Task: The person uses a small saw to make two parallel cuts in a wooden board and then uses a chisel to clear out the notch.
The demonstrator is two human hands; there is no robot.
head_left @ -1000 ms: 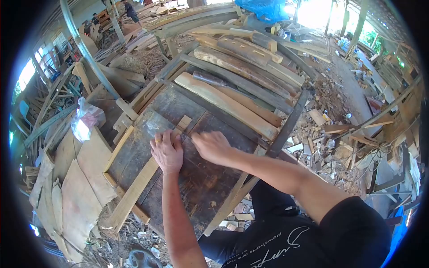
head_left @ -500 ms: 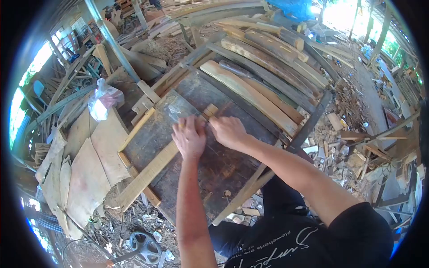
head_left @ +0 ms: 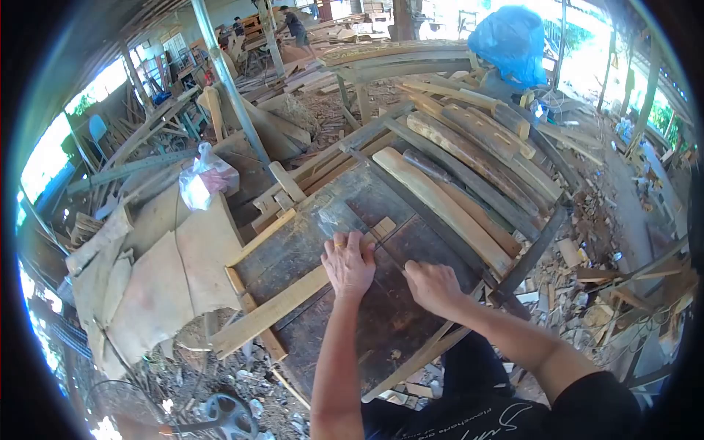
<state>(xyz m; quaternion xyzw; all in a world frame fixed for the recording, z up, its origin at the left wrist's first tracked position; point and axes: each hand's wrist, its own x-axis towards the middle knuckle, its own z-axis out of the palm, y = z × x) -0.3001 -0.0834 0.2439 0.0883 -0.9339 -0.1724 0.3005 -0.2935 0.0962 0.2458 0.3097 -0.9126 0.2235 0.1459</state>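
Note:
A long pale wooden strip [head_left: 275, 309] lies slantwise across a dark, worn workbench top [head_left: 330, 330]. My left hand [head_left: 350, 265] is curled over the strip near its far end, fingers pressed down on it. Just beyond those fingers the strip's short end [head_left: 383, 228] shows. My right hand [head_left: 433, 287] is closed in a fist to the right, around the near end of a thin, dark, narrow tool [head_left: 389, 256]. The tool's shaft runs up and left to the strip beside my left fingers; its exact kind I cannot tell.
A shaped pale board [head_left: 444, 209] and several rough timbers [head_left: 477, 165] lie along the bench's far right side. Light wooden edging [head_left: 257, 238] borders the left. A plastic bag [head_left: 207, 177] hangs near a metal post [head_left: 233, 88]. Wood scraps [head_left: 568, 253] litter the ground. Another person [head_left: 295, 29] is far back.
My right hand has drawn back toward me, away from my left hand, showing the tool's thin shaft between them. My left hand stays on the strip. The camera view has shifted.

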